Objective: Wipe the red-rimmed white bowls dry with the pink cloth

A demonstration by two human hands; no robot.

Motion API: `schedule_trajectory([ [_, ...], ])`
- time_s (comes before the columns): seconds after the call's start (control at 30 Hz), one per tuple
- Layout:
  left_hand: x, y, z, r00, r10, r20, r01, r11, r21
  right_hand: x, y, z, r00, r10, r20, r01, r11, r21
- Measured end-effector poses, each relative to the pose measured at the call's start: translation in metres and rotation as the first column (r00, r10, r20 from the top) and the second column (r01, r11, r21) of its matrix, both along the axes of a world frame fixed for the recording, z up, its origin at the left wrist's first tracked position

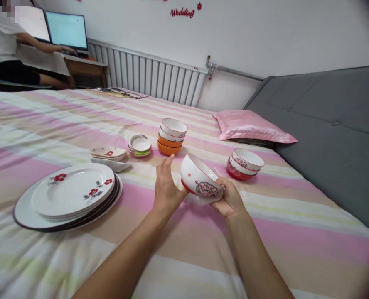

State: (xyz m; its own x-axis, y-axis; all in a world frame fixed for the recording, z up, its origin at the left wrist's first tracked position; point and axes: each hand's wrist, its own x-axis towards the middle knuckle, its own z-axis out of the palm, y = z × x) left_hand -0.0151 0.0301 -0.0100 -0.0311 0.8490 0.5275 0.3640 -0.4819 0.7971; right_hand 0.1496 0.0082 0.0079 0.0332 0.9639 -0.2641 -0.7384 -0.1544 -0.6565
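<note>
In front of me, a white bowl with a red rim, red base and blossom-tree pattern is tilted above the bedspread. My right hand grips its right side, with a thin whitish piece, perhaps a cloth, between hand and bowl. At the bowl's left, my left hand has its fingers stretched up and apart, the thumb at the red base. Beyond the left hand stands a stack of white and orange bowls. To the right of my hands is another stack of red and white bowls.
On the striped bedspread, stacked plates lie at left, near oval dishes and small bowls. A pink pillow rests by the grey headboard. Cables lie at the far edge. A person sits at a computer.
</note>
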Motion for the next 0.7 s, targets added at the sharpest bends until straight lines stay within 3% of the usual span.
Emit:
schedule_trajectory([
  [0.03,0.0,0.0,0.001,0.99,-0.038,0.132,0.065,0.977,-0.202,-0.003,0.001,0.0,0.998,-0.055,-0.007,0.055,0.998,-0.019],
  [0.07,0.0,-0.001,0.002,0.956,-0.077,0.284,0.188,0.902,-0.39,-0.004,0.001,-0.001,0.994,-0.109,-0.008,0.109,0.994,-0.032],
  [0.1,0.0,-0.001,0.004,0.886,-0.109,0.451,0.362,0.771,-0.525,-0.006,0.002,-0.002,0.987,-0.16,0.002,0.16,0.986,-0.037],
  [0.13,-0.001,-0.002,0.007,0.777,-0.131,0.616,0.553,0.609,-0.568,-0.006,0.003,-0.003,0.979,-0.202,0.023,0.203,0.979,-0.035],
  [0.17,-0.002,-0.003,0.009,0.652,-0.121,0.748,0.704,0.462,-0.539,-0.007,0.004,-0.005,0.97,-0.236,0.056,0.237,0.971,-0.023],
  [0.2,-0.003,-0.004,0.012,0.531,-0.082,0.843,0.804,0.364,-0.471,-0.007,0.005,-0.007,0.959,-0.268,0.096,0.27,0.963,-0.001],
  [0.27,-0.003,-0.006,0.016,0.367,-0.024,0.93,0.894,0.286,-0.345,-0.009,0.005,-0.01,0.926,-0.327,0.188,0.323,0.945,0.052],
  [0.3,-0.002,-0.007,0.017,0.337,-0.005,0.942,0.901,0.29,-0.321,-0.011,0.004,-0.011,0.907,-0.35,0.233,0.341,0.937,0.081],
  [0.37,0.001,-0.01,0.019,0.349,0.02,0.937,0.883,0.328,-0.336,-0.018,0.001,-0.012,0.876,-0.372,0.308,0.345,0.928,0.139],
  [0.57,0.01,-0.017,0.02,0.365,0.068,0.928,0.788,0.508,-0.348,-0.035,-0.006,-0.011,0.854,-0.331,0.401,0.251,0.938,0.239],
  [0.7,0.011,-0.017,0.017,0.468,0.049,0.882,0.696,0.595,-0.402,-0.032,-0.002,-0.012,0.874,-0.336,0.35,0.29,0.94,0.18],
])
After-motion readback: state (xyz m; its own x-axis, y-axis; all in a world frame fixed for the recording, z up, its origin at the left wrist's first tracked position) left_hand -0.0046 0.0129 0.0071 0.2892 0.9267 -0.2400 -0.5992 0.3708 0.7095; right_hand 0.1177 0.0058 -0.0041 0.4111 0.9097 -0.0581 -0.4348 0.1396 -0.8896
